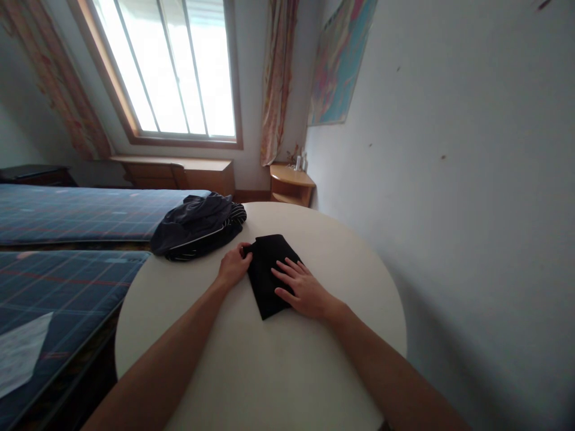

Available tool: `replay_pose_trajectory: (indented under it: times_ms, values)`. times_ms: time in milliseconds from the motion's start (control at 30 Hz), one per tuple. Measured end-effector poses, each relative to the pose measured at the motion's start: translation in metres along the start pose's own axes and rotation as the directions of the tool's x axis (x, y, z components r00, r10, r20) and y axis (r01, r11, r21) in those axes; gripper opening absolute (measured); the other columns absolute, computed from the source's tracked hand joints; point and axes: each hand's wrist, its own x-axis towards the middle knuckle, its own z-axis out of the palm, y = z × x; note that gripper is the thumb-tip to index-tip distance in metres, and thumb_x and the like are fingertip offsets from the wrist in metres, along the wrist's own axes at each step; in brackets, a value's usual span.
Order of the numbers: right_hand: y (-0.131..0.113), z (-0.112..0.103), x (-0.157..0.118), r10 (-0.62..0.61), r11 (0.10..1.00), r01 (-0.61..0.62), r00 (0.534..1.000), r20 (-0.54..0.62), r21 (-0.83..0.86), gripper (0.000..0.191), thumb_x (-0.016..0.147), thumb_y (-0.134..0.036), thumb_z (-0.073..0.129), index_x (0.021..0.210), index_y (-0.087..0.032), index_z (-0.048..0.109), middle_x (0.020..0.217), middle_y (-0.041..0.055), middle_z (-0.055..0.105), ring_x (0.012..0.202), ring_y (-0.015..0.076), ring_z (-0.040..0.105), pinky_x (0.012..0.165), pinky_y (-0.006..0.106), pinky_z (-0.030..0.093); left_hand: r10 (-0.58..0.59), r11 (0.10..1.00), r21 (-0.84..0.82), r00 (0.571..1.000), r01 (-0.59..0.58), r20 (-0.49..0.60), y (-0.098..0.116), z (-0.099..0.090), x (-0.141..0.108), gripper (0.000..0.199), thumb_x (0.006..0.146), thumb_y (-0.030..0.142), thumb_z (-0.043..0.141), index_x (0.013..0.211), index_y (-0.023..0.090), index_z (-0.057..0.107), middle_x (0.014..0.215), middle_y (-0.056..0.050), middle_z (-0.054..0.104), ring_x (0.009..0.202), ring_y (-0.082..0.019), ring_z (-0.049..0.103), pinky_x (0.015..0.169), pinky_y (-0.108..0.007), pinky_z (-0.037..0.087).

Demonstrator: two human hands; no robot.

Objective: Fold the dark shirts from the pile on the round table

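A black folded cloth (266, 278) lies flat on a round white table (314, 230). My left hand (234, 264) pinches a small black piece at the cloth's upper left corner. Spread out, the fingers of my right hand (302, 288) rest on the right part of the cloth and cover some of it. Farther back at the table's left edge sits a crumpled heap of dark clothing (197, 224) with white stripes, apart from both hands.
Two beds with blue plaid mattresses (90, 212) stand to the left, one bearing a white paper (24, 353). A white wall (471, 179) rises on the right. Beyond the table are a wooden desk (202, 173) and a corner shelf (291, 175) below a window.
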Motion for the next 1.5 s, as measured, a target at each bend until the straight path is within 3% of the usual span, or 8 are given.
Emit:
replay_pose_trajectory:
  times_ms: [300,467,567,700,967,1067,1200,1500]
  values:
    - [-0.011,0.001,0.000,-0.023,0.998,0.027,0.996,0.086,-0.055,0.059,0.099,-0.063,0.035,0.147,-0.031,0.048,0.161,0.0031,0.031,0.152,0.0310,0.016,0.122,0.057,0.012,0.029,1.000,0.006,0.998,-0.029,-0.053,-0.002,0.004,0.000,0.035,0.087,0.020,0.057,0.122,0.016,0.061,0.115,-0.010,0.070,0.106,-0.023,0.067,0.094,-0.034,0.051]
    - [-0.008,0.002,0.003,0.013,0.999,-0.009,0.995,0.095,-0.041,0.049,0.105,-0.047,0.028,0.145,-0.030,0.050,0.159,0.0016,0.037,0.151,0.0286,0.021,0.121,0.056,0.020,0.311,0.938,0.215,0.935,-0.273,-0.172,0.014,0.007,-0.015,0.046,0.091,0.021,0.054,0.136,0.015,0.053,0.151,-0.015,0.045,0.141,-0.027,0.040,0.117,-0.041,0.033]
    - [-0.008,0.000,0.002,0.002,0.999,0.001,0.997,0.075,-0.038,0.049,0.101,-0.046,0.042,0.146,-0.028,0.050,0.157,0.0032,0.041,0.150,0.0301,0.024,0.119,0.054,0.026,0.387,0.892,0.260,0.922,-0.369,-0.018,0.023,0.017,-0.027,0.050,0.095,0.032,0.052,0.143,0.018,0.050,0.156,-0.013,0.039,0.146,-0.032,0.030,0.119,-0.048,0.028]
    - [-0.007,-0.005,0.001,-0.008,1.000,0.008,1.000,0.030,-0.001,0.047,0.096,-0.047,0.053,0.138,-0.027,0.059,0.149,0.0046,0.051,0.145,0.0317,0.034,0.116,0.055,0.033,0.287,0.891,0.316,0.943,-0.327,0.166,0.021,0.032,-0.038,0.056,0.096,0.044,0.051,0.148,0.023,0.047,0.160,-0.014,0.033,0.149,-0.045,0.016,0.114,-0.063,0.026]
    - [0.008,-0.009,0.002,-0.004,0.987,0.035,0.981,-0.194,0.155,0.031,0.096,-0.025,0.051,0.122,-0.023,0.069,0.123,0.0075,0.070,0.118,0.0214,0.062,0.106,0.041,0.046,0.395,0.847,0.251,0.871,-0.468,0.291,0.008,0.027,-0.031,0.061,0.095,0.047,0.054,0.151,0.025,0.043,0.161,-0.010,0.031,0.151,-0.039,0.011,0.119,-0.054,0.023]
    - [0.015,-0.006,0.000,0.017,0.994,0.008,0.973,-0.232,0.107,0.040,0.093,-0.028,0.057,0.133,-0.024,0.062,0.139,0.0097,0.060,0.133,0.0246,0.051,0.113,0.047,0.039,0.416,0.843,0.220,0.855,-0.490,0.310,0.008,0.024,-0.031,0.062,0.094,0.048,0.056,0.150,0.025,0.043,0.161,-0.010,0.031,0.151,-0.038,0.011,0.119,-0.055,0.023]
    - [0.022,0.002,-0.002,0.053,0.997,-0.047,0.993,-0.107,0.060,0.062,0.094,-0.044,0.057,0.150,-0.021,0.044,0.158,0.0127,0.037,0.150,0.0288,0.025,0.120,0.052,0.027,0.403,0.852,0.217,0.861,-0.477,0.311,0.009,0.024,-0.032,0.062,0.094,0.047,0.056,0.150,0.025,0.044,0.162,-0.011,0.029,0.151,-0.039,0.009,0.119,-0.056,0.022]
    - [0.026,0.006,-0.003,0.061,0.996,-0.059,0.998,-0.034,0.062,0.063,0.096,-0.050,0.053,0.150,-0.020,0.044,0.160,0.0125,0.033,0.152,0.0287,0.019,0.122,0.051,0.024,0.412,0.853,0.218,0.869,-0.473,0.272,0.007,0.030,-0.032,0.060,0.094,0.046,0.055,0.150,0.025,0.044,0.164,-0.010,0.025,0.152,-0.038,0.006,0.118,-0.057,0.023]
